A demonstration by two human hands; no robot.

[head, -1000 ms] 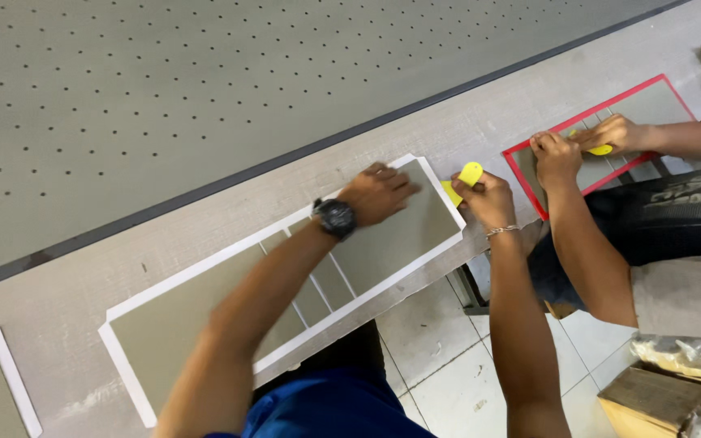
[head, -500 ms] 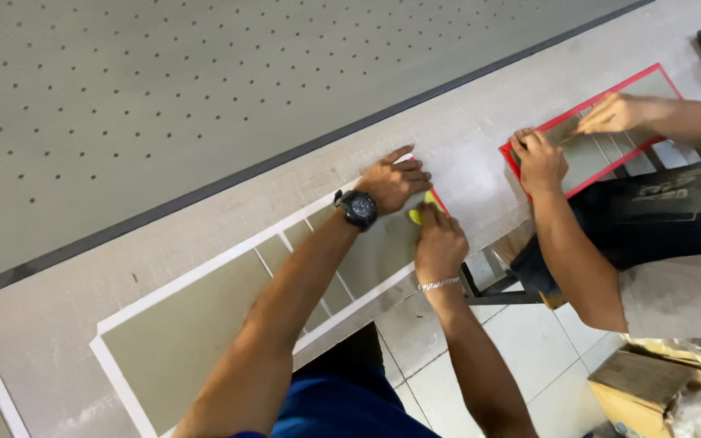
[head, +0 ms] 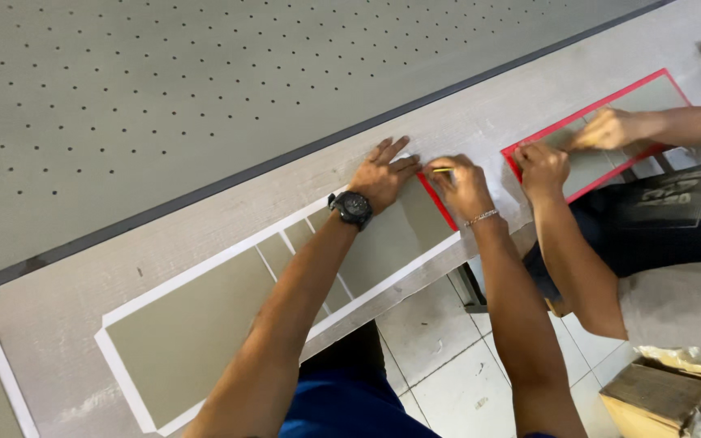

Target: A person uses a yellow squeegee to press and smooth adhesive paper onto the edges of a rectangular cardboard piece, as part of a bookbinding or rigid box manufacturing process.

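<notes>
Panel (head: 204, 324): grey-green with white border; the edge (head: 436, 201) beside the fingers is red. Tool (head: 443, 169) at the fingertips: yellow. Watch (head: 352, 208): black.

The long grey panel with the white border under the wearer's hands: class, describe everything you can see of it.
The long grey panel lies flat along the table edge, matte like card, split by thin white lines into sections. A white border frames it, but the right end shows a red strip. The left hand presses flat on that end; the right hand holds a small yellow tool there.

Left hand (head: 383, 177) lies flat with fingers spread; right hand (head: 464, 188) is curled beside it, fingers pinched
</notes>
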